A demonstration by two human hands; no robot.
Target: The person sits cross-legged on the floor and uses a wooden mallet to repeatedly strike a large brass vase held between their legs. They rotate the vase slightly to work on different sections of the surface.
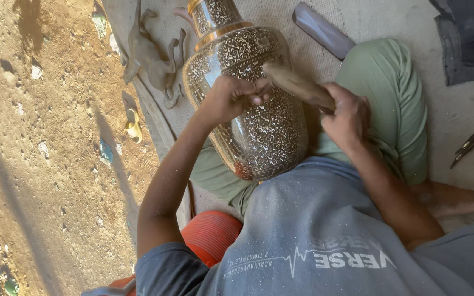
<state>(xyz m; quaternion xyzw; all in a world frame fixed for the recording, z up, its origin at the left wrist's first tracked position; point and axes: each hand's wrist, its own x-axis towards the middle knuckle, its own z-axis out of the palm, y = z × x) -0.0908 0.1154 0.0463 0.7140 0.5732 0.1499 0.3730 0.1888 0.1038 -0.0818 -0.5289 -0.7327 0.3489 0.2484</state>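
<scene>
**Engraved vase under the mallet**

Sandy ground (pixel 45 164) fills the left side of the head view, with a pale woven mat (pixel 357 16) on the right where the person sits cross-legged in green trousers (pixel 390 93). Across the lap lies a large brass vase covered in fine engraved scrollwork (pixel 259 120), neck pointing away. The left hand (pixel 231 98) is clenched against the vase's shoulder, fingers curled as if pinching a small tool, though I cannot tell what it holds. The right hand (pixel 346 115) grips a brown wooden mallet (pixel 297 85), its head poised just beside the left hand's knuckles. A dog (pixel 152 55) lies on the mat's edge beyond the vase. Two dark slim tools (pixel 467 145) rest well apart on the right. Risk, as I judge it: a glancing blow could catch the fingers, or the round vase could roll off the lap.
</scene>
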